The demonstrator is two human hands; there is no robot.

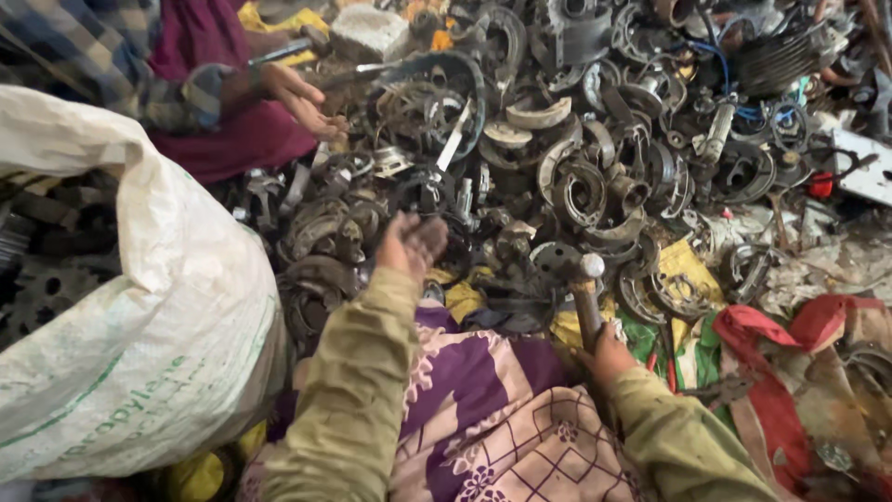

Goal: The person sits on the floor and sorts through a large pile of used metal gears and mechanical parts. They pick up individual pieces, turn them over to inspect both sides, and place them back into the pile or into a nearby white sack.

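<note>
The sack (139,307) lay left of the left hand (412,244); scrap heap (576,167) ahead; hammer (585,297) in the right hand (609,358).

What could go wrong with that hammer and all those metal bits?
The right hand grips a hammer while the open left hand hovers bare over the scrap pile; a swing might hit fingers. Jagged curved metal pieces could cut skin. Another person's hand reaches in nearby and might get struck.

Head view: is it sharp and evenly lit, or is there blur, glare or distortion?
Head view: soft, smeared detail throughout; left hand slightly blurred, right hand and hammer clearer; flat light, no hard shadows; white sack bright but not glaring; edges bend a little outward.
</note>
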